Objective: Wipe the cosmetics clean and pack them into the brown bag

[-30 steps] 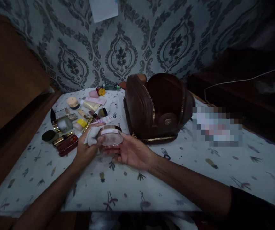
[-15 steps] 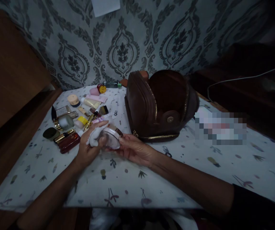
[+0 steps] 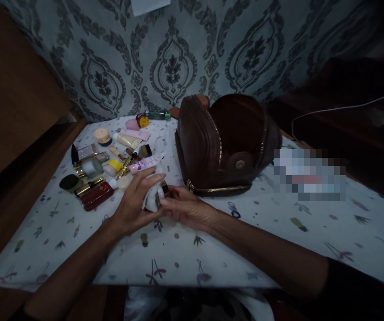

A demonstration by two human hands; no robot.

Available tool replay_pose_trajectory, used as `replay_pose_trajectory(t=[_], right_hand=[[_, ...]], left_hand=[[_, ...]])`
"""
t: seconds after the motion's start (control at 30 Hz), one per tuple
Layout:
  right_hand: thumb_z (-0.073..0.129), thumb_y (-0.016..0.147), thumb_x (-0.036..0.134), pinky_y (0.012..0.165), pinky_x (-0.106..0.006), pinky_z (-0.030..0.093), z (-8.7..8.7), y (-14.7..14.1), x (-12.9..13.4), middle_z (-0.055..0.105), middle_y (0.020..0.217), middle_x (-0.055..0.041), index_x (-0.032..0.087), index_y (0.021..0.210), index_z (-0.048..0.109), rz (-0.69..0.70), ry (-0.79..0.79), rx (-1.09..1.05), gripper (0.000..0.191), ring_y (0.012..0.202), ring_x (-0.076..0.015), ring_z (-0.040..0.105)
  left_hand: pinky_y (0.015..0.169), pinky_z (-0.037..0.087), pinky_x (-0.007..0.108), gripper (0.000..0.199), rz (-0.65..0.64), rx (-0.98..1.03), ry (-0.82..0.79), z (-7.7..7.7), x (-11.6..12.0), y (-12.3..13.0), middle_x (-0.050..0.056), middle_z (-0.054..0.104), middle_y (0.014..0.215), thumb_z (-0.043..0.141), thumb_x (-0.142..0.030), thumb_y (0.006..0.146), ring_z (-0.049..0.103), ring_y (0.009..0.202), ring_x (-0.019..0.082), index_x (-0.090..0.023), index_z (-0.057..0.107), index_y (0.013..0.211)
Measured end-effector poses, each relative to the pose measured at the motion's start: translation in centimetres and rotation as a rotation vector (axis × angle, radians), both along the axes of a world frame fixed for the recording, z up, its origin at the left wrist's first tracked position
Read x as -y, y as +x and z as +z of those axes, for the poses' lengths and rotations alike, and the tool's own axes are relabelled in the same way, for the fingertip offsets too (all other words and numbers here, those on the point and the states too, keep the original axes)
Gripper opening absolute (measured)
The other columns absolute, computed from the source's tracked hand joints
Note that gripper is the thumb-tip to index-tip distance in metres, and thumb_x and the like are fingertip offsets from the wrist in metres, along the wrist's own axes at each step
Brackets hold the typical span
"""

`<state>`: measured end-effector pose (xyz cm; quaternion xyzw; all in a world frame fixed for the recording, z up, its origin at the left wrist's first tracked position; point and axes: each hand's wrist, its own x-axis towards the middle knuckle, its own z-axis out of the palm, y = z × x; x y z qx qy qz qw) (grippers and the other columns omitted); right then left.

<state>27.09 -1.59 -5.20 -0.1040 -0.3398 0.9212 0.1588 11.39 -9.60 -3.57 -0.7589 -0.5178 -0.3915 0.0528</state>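
Over the front middle of the table, my right hand [image 3: 188, 207] grips a round, pale-rimmed compact [image 3: 162, 191] by its edge. The compact is tilted on its side, mostly covered by fingers. My left hand [image 3: 131, 203] is closed around a bunched white tissue [image 3: 150, 200] and presses it against the compact. Just beyond my left fingers lie a pink patterned tube [image 3: 144, 165] and a pale round item [image 3: 124, 182]. A glossy dark red bottle [image 3: 97, 196] rests left of that hand.
A brown leather bag [image 3: 198, 133] with its zip undone stands behind my right hand. Several cosmetics, among them a cream jar [image 3: 102, 136], a frosted bottle [image 3: 91, 167] and a beige tube [image 3: 127, 140], lie at left. A blurred-out object [image 3: 308, 174] is at right.
The compact has turned from showing its round face to standing nearly edge-on. My left hand and the tissue have shifted right, around it, uncovering more of the pink tube.
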Motion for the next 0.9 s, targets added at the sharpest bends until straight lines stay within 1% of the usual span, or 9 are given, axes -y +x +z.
replay_pose_trajectory(t=[0.07,0.17,0.27,0.4,0.5,0.57,0.7,0.83,0.9], right_hand=[[0.09,0.061,0.03,0.077,-0.027,0.054,0.0,0.1,0.0,0.068,0.092,-0.0019,0.015,0.094,0.068,0.0,-0.002,0.036,0.043,0.084,-0.0128,0.065],[0.089,0.063,0.028,0.074,-0.026,0.054,-0.2,0.2,-0.2,0.069,0.095,-0.0015,0.019,0.107,0.066,-0.029,-0.024,0.045,0.05,0.084,-0.0127,0.066],[0.088,0.065,0.026,0.073,-0.026,0.054,-0.6,0.1,-0.4,0.071,0.094,-0.0008,0.022,0.116,0.063,-0.024,-0.031,0.021,0.057,0.081,-0.0124,0.068],[0.088,0.066,0.027,0.078,-0.027,0.056,-0.8,0.1,-0.4,0.073,0.098,-0.0013,0.022,0.12,0.061,-0.009,-0.039,0.023,0.06,0.083,-0.0135,0.071],[0.089,0.065,0.026,0.078,-0.026,0.057,-0.7,0.0,-0.4,0.073,0.097,-0.0016,0.019,0.116,0.062,-0.005,-0.072,0.009,0.058,0.083,-0.0136,0.072],[0.089,0.065,0.026,0.077,-0.025,0.058,-0.6,0.0,-0.3,0.074,0.094,-0.0014,0.017,0.111,0.064,-0.002,-0.104,0.001,0.054,0.083,-0.0134,0.072],[0.089,0.065,0.025,0.077,-0.024,0.059,-0.7,-0.1,-0.3,0.074,0.084,0.0003,0.016,0.101,0.067,-0.005,-0.151,-0.011,0.042,0.079,-0.0119,0.072],[0.088,0.066,0.026,0.076,-0.022,0.059,-0.8,-0.1,-0.5,0.074,0.084,-0.0011,0.014,0.097,0.069,-0.016,-0.17,-0.039,0.038,0.079,-0.0114,0.071],[0.089,0.065,0.027,0.076,-0.023,0.059,-0.8,0.0,-0.6,0.073,0.082,-0.0006,0.014,0.094,0.07,-0.025,-0.197,-0.052,0.036,0.079,-0.0119,0.071]], left_hand=[[0.099,0.048,0.042,0.056,0.043,0.129,-0.033,0.2,0.2,-0.2,0.011,0.06,0.125,0.072,-0.034,0.081,0.057,0.119,0.028,-0.024,0.05,0.131],[0.089,0.051,0.037,0.054,0.088,0.337,-0.122,0.5,0.3,-0.3,0.008,0.064,0.116,0.073,-0.046,0.079,0.063,0.106,0.025,-0.022,0.055,0.125],[0.081,0.053,0.033,0.05,0.074,0.413,-0.188,0.8,0.4,-0.2,0.006,0.067,0.106,0.071,-0.051,0.08,0.065,0.096,0.024,-0.021,0.059,0.117],[0.088,0.052,0.033,0.033,0.008,0.354,-0.134,1.1,0.3,-0.1,0.007,0.068,0.109,0.067,-0.041,0.086,0.065,0.102,0.022,-0.021,0.063,0.112],[0.097,0.05,0.035,0.022,-0.041,0.295,-0.077,1.1,0.3,-0.1,0.007,0.069,0.113,0.064,-0.031,0.09,0.064,0.111,0.022,-0.022,0.065,0.11],[0.101,0.048,0.037,0.02,-0.086,0.243,-0.033,0.9,0.2,-0.2,0.008,0.07,0.113,0.063,-0.025,0.091,0.062,0.117,0.022,-0.022,0.065,0.111],[0.103,0.047,0.044,0.029,-0.159,0.106,0.053,0.6,-0.1,-0.3,0.012,0.067,0.117,0.063,-0.026,0.091,0.058,0.124,0.026,-0.02,0.061,0.12],[0.105,0.046,0.051,0.048,-0.155,-0.055,0.073,0.4,-0.2,-0.4,0.016,0.062,0.128,0.064,-0.033,0.09,0.05,0.133,0.031,-0.02,0.052,0.135],[0.107,0.043,0.054,0.057,-0.15,-0.111,0.066,0.4,-0.2,-0.5,0.017,0.059,0.133,0.062,-0.04,0.091,0.047,0.136,0.033,-0.021,0.046,0.142]])
